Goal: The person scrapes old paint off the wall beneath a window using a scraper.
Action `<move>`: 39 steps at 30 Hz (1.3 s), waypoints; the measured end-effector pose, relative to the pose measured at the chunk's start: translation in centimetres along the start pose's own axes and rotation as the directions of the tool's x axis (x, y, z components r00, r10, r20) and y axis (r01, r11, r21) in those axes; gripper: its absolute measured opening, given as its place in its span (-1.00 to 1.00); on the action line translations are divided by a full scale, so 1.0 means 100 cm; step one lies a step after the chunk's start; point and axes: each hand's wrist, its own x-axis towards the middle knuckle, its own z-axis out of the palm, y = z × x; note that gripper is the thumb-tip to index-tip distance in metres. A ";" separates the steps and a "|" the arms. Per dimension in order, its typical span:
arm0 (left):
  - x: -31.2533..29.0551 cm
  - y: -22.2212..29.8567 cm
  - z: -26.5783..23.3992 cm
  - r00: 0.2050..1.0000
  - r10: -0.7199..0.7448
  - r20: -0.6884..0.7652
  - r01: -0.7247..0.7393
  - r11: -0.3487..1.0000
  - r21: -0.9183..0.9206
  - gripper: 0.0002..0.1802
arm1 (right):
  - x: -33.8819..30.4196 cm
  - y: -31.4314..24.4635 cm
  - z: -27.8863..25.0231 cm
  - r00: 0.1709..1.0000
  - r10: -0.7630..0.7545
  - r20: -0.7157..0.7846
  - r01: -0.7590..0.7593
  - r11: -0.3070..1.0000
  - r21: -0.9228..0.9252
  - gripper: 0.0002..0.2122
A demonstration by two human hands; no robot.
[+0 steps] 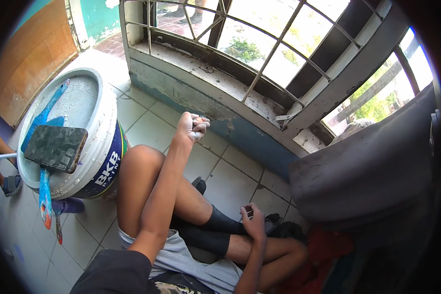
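Observation:
My left hand (193,127) is raised in front of the low wall below the window, its fingers closed in a fist. A small bit of something orange-red shows between the fingers, but too little to tell its kind. My right hand (253,221) hangs loosely over my lower leg near the dark footwear (272,221). Its fingers are slightly bent and apart, with nothing seen in them. Blue paint is flaking off the wall (201,105) just beyond my left fist.
Left of my knee stands a large white paint bucket (95,161). On its lid lie a dark phone (55,148) and blue-handled tools (45,196). A barred window (279,44) rises ahead. Grey cloth (362,161) hangs at right. Another person's foot (12,185) shows at far left.

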 end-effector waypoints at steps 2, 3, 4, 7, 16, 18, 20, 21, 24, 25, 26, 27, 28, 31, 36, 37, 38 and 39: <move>-0.002 0.001 -0.015 0.999 -0.034 0.042 0.035 0.999 -0.015 -0.90 | 0.001 0.002 -0.004 0.999 0.034 0.003 -0.034 0.999 0.004 -0.86; -0.007 0.000 -0.022 0.995 -0.063 0.081 0.066 0.997 -0.029 -0.91 | -0.002 0.005 -0.002 0.999 0.034 -0.005 -0.034 0.999 0.000 -0.86; -0.015 -0.006 -0.018 0.998 -0.051 0.039 0.053 0.998 -0.039 -0.91 | -0.003 0.011 -0.002 0.999 0.053 -0.004 -0.053 0.999 0.004 -0.86; -0.014 -0.007 -0.005 0.992 0.107 -0.062 -0.096 0.983 0.160 -0.90 | -0.005 -0.003 0.005 0.997 0.065 0.037 -0.066 0.997 0.025 -0.85; -0.008 0.012 -0.017 0.996 -0.033 0.080 0.033 0.999 0.002 -0.88 | -0.005 0.008 0.004 1.000 0.000 -0.001 0.000 1.000 0.030 -0.86; -0.002 0.022 -0.013 1.000 0.004 0.018 -0.005 1.000 0.021 -0.87 | -0.006 0.002 0.006 0.999 -0.028 -0.023 0.028 0.999 0.028 -0.87; -0.004 0.017 -0.016 0.997 -0.039 0.061 0.037 0.999 0.035 -0.87 | -0.004 0.001 0.001 1.000 0.007 -0.009 -0.007 1.000 0.018 -0.86; -0.003 0.008 -0.016 0.991 -0.082 0.109 0.079 0.996 0.040 -0.86 | -0.002 0.004 -0.006 0.999 0.039 0.007 -0.039 0.999 -0.002 -0.86; -0.019 0.009 -0.020 0.991 -0.088 0.101 0.088 0.996 0.001 -0.86 | -0.011 0.007 0.007 0.999 0.040 0.007 -0.041 0.998 0.042 -0.85; -0.012 0.013 -0.022 0.984 -0.119 0.133 0.112 0.992 0.053 -0.88 | -0.010 0.009 0.004 0.999 0.034 0.011 -0.035 0.998 0.043 -0.85; -0.010 0.016 -0.019 0.985 -0.119 0.128 0.112 0.992 0.057 -0.88 | -0.012 0.007 0.005 1.000 0.002 -0.006 -0.002 1.000 0.029 -0.85; -0.006 0.019 -0.013 0.991 -0.124 0.055 0.125 0.992 -0.019 -0.88 | -0.013 0.006 0.005 0.999 -0.030 -0.021 0.030 0.999 0.014 -0.86; -0.006 0.021 -0.010 0.991 -0.133 -0.018 0.130 0.987 -0.096 -0.89 | -0.012 0.007 0.006 0.999 -0.028 -0.020 0.028 0.999 0.021 -0.86; 0.001 0.012 -0.024 0.985 -0.113 0.133 0.108 0.993 0.046 -0.85 | -0.003 0.018 -0.003 0.999 -0.029 -0.042 0.029 1.000 -0.012 -0.86; 0.041 0.026 -0.051 1.000 -0.006 0.001 0.006 0.990 0.141 -0.83 | -0.010 0.000 0.006 0.999 -0.047 0.001 0.047 0.999 0.020 -0.87; 0.064 0.043 -0.074 0.971 0.188 -0.145 -0.146 0.954 0.261 -0.85 | -0.007 -0.013 0.022 0.997 -0.076 0.025 0.076 0.997 0.030 -0.87; 0.075 0.049 -0.091 0.893 0.362 -0.267 -0.247 0.890 0.382 -0.83 | -0.010 -0.015 0.034 0.995 -0.084 0.052 0.082 0.996 0.040 -0.87; 0.078 0.013 -0.075 0.914 0.315 -0.255 -0.213 0.909 0.359 -0.83 | -0.012 -0.002 0.018 1.000 -0.022 0.018 0.022 0.999 0.026 -0.87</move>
